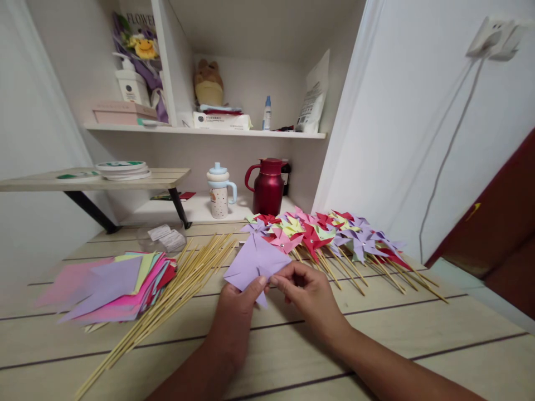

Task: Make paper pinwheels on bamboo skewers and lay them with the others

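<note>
A light purple paper square (254, 257) with slits cut in from its corners is held up over the table between both hands. My left hand (237, 306) pinches its lower edge, thumb on top of the sheet. At its lower right corner, the fingers of my right hand (307, 289) are pinched together on the paper. Just beyond lie several finished paper pinwheels (313, 239) in red, pink, purple, yellow and green on sticks. On the left are a bundle of thin wooden sticks (167, 303) and a fanned stack of coloured paper sheets (112, 284).
A clear plastic box (161, 238) with small packets stands behind the paper stack. Further back are a speckled cup (219, 197), a red thermos jug (268, 189) and a small raised shelf (163, 177) on black legs. A white cabinet shelf (200, 131) spans above.
</note>
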Demonstrator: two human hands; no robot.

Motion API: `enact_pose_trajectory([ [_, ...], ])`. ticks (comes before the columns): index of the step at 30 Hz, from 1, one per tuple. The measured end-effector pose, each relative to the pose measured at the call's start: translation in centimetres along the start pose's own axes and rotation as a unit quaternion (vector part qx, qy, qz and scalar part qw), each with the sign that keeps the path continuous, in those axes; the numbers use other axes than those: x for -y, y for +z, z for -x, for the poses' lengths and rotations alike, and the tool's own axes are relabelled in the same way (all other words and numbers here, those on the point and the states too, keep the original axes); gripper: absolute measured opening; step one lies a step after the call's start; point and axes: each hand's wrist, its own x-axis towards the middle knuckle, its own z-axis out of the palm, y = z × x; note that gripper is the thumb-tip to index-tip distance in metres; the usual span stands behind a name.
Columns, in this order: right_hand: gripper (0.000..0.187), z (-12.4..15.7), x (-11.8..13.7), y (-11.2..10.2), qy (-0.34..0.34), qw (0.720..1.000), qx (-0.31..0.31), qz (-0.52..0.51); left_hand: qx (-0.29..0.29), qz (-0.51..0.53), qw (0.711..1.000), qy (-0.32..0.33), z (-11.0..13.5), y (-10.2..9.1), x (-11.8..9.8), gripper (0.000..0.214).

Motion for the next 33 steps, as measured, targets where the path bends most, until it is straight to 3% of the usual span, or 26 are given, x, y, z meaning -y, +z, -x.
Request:
enact_pose_trajectory([
  [17,0.020,0.1,0.0,0.1,0.000,1.000,0.005,0.017,-0.014,-0.024,0.999,0.017,0.1,-0.1,0.4,0.019],
  [23,0.019,0.1,-0.2,0.1,0.003,1.000,0.001,0.023,-0.056,-0.045,0.997,0.019,0.2,0.2,-0.1,0.021],
  [31,0.039,-0.6,1.2,-2.2,-0.120,0.985,-0.086,0.084,-0.078,-0.142,0.987,0.023,0.1,0.2,-0.6,0.017],
  [33,0.051,-1.1,1.3,-2.9,-0.130,0.984,-0.083,0.094,-0.069,-0.159,0.985,0.019,0.2,0.4,-0.7,0.014],
])
